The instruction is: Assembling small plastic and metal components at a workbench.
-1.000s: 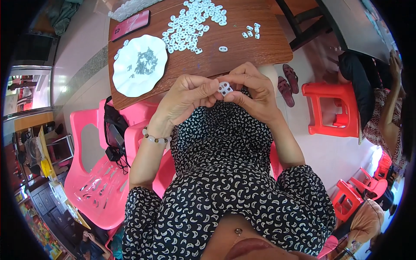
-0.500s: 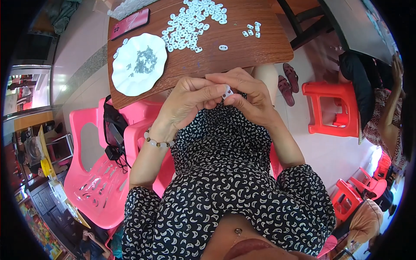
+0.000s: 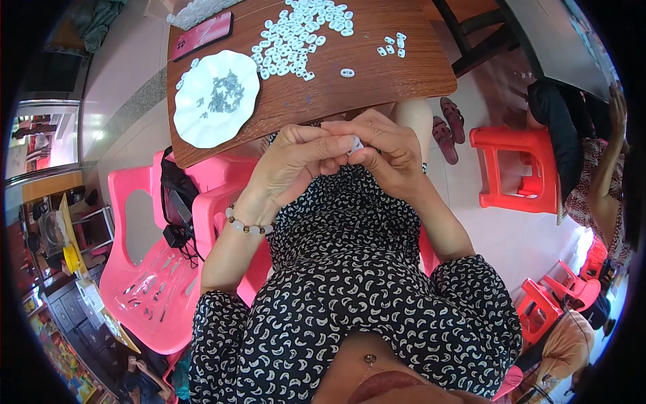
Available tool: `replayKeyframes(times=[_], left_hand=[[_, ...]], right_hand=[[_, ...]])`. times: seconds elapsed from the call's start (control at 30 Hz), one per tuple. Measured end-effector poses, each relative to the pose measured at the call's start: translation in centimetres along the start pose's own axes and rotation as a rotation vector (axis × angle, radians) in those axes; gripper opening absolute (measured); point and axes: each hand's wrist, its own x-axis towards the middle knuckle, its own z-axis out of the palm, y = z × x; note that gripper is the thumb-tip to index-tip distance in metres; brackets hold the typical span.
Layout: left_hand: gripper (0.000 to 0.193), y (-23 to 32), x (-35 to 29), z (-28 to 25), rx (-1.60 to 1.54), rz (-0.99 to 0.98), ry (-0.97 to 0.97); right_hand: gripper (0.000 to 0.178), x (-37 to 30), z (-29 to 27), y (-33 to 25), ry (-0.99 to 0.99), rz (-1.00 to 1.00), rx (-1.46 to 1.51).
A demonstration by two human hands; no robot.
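My left hand (image 3: 299, 158) and my right hand (image 3: 383, 148) meet just off the near edge of the brown table (image 3: 363, 94). Between their thumbs and fingers they pinch one small white plastic piece (image 3: 356, 143), mostly covered by my fingertips. Similar oval white pieces with two holes lie in a loose pile (image 3: 286, 50) on the table. A single white piece (image 3: 347, 73) lies apart, nearer to my hands. To its right is a small group of several white pieces (image 3: 390, 47). A scalloped white plate (image 3: 192, 121) at the left holds many tiny silvery parts (image 3: 225, 93).
A pink phone-like slab (image 3: 202, 36) lies behind the plate. Pink plastic chairs (image 3: 145, 296) stand at my left, one with a black bag (image 3: 178, 202). On the right are a red stool (image 3: 518, 168), sandals (image 3: 444, 138) on the floor and another person's arm (image 3: 609, 168).
Both hands have shifted very slightly, and my fingers have turned the white piece so that less of it shows. Nothing on the table has moved.
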Motion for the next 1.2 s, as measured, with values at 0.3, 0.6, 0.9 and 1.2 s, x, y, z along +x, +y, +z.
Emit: replayKeyframes(times=[0.3,0.6,0.9,1.2], left_hand=[[0.015,-0.5,-0.2,0.5,-0.077,0.011,0.022],[0.015,-1.0,0.9,0.2,-0.042,0.025,0.069],[0.022,-1.4,1.7,0.2,-0.039,0.088,0.063],[0.028,-1.9,2.4,-0.2,0.101,0.245,0.093]], right_hand=[[0.045,-0.2,0.1,0.0,0.03,-0.046,-0.054],[0.023,-0.3,0.7,0.4,0.145,-0.022,-0.089],[0.028,-0.1,0.3,2.2,0.107,0.02,0.116],[0.04,-0.1,-0.5,3.9,-0.044,0.09,0.222]])
